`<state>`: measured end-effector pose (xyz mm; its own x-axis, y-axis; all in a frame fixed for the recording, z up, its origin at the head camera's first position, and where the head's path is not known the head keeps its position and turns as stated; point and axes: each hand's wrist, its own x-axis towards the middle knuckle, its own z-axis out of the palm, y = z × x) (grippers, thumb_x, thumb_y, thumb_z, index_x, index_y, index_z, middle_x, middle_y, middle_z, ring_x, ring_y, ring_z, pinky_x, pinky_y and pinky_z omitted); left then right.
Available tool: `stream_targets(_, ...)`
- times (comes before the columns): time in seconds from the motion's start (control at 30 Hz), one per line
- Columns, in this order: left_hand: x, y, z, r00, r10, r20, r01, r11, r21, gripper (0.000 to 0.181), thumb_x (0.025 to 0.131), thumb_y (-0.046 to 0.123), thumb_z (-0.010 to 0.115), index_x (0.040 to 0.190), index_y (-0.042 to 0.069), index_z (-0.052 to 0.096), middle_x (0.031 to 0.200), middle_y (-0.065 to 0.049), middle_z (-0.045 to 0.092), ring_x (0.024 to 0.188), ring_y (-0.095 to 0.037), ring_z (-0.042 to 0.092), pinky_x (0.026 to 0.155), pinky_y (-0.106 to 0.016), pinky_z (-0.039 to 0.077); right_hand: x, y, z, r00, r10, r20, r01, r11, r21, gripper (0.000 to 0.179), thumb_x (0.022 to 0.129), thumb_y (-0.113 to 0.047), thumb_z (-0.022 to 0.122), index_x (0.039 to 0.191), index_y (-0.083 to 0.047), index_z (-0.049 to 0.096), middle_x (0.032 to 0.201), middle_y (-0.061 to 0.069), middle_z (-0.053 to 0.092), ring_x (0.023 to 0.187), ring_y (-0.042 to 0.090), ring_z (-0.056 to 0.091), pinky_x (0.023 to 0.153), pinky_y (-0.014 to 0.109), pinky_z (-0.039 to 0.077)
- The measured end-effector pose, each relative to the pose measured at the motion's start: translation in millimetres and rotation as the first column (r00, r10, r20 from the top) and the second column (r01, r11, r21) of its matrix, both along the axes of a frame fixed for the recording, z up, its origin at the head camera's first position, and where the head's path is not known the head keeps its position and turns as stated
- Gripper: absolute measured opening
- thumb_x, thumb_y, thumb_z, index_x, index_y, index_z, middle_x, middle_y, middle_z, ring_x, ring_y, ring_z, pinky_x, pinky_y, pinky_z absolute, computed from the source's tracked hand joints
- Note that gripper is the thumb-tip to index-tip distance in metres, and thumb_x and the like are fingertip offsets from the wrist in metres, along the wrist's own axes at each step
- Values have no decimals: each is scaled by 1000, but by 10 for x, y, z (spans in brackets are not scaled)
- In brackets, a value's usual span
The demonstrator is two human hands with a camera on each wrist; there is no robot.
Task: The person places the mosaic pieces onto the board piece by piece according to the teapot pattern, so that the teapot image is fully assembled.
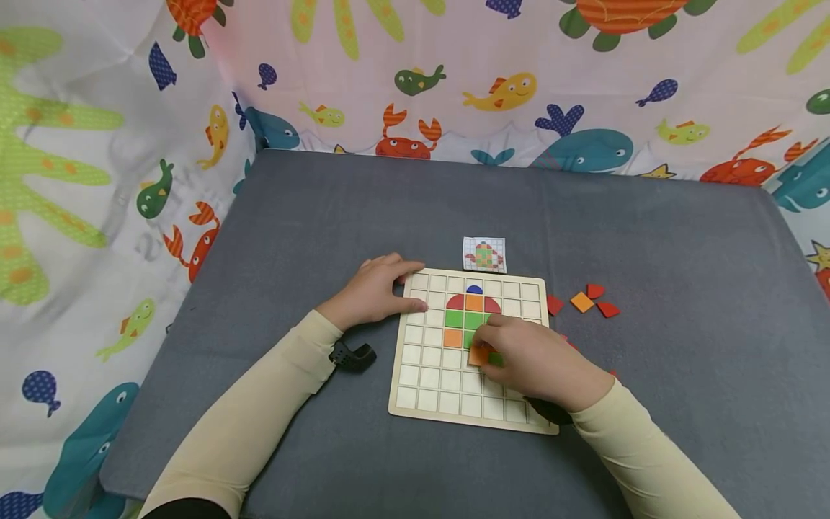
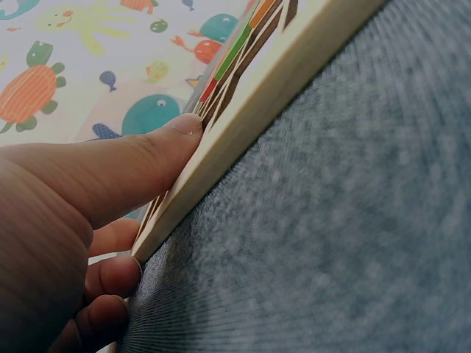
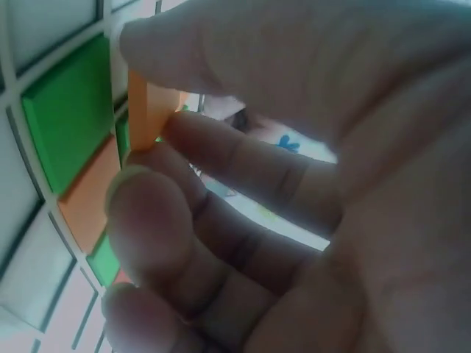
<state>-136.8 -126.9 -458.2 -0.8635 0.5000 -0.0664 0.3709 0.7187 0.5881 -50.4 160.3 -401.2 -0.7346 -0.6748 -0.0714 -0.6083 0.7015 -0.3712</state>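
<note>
A wooden grid board [image 1: 428, 378] lies on the grey table. My left hand [image 1: 372, 290] holds its far left corner, the thumb [image 2: 162, 151] on the top face and the other fingers against the edge. With thumb and fingertips my right hand [image 1: 534, 357] pinches an orange square tile [image 3: 147, 110], tilted just over the lower middle cells. Blue, red, orange and green pieces sit in the grid, among them an orange square [image 1: 452, 338] and a green square [image 1: 454, 318]. The right hand hides part of the pattern and the cells beneath it.
A small printed pattern card [image 1: 484, 254] lies just beyond the board's far edge. Right of the board are loose red pieces [image 1: 608, 309] and an orange square [image 1: 582, 302]. Some red pieces are partly hidden by the right hand. A sea-animal patterned cloth [image 1: 363, 72] hangs behind the table.
</note>
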Motion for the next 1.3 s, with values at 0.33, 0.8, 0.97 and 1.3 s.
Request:
stream_targets(0.33, 1, 8, 20, 1000, 4, 1, -4, 1000, -8, 76, 89, 54, 82, 151, 17, 60, 94, 0, 51, 83, -18, 44, 85, -41, 29, 13, -29, -38, 999, 25, 27, -24, 999, -28, 18, 87, -12, 86, 102, -19, 79, 97, -8, 65, 79, 4, 59, 71, 27, 52)
stream_targets(0.8, 3, 6, 28, 1000, 4, 6, -4, 1000, -4, 75, 89, 54, 82, 150, 18, 60, 93, 0, 51, 83, -19, 44, 86, -41, 29, 18, -51, -73, 999, 14, 37, -12, 999, -41, 21, 85, -12, 89, 103, -18, 82, 98, -7, 68, 84, 8, 63, 73, 28, 54)
stream_targets(0.97, -7, 2, 21, 1000, 1, 7, -1, 1000, -3, 76, 89, 55, 82, 151, 17, 60, 93, 0, 51, 83, -19, 43, 85, -41, 29, 17, -50, -66, 999, 8, 49, -6, 999, -37, 21, 85, -13, 89, 104, -17, 83, 98, -7, 68, 84, 8, 64, 72, 28, 53)
stream_targets(1.3, -11, 7, 8, 1000, 2, 2, -2, 1000, -16, 76, 89, 55, 81, 151, 18, 59, 94, 0, 51, 84, -19, 44, 84, -40, 29, 3, 75, -3, 999, -1, 32, 2, 1000, -27, 24, 84, -5, 86, 103, -19, 82, 98, -8, 70, 83, 7, 63, 72, 29, 53)
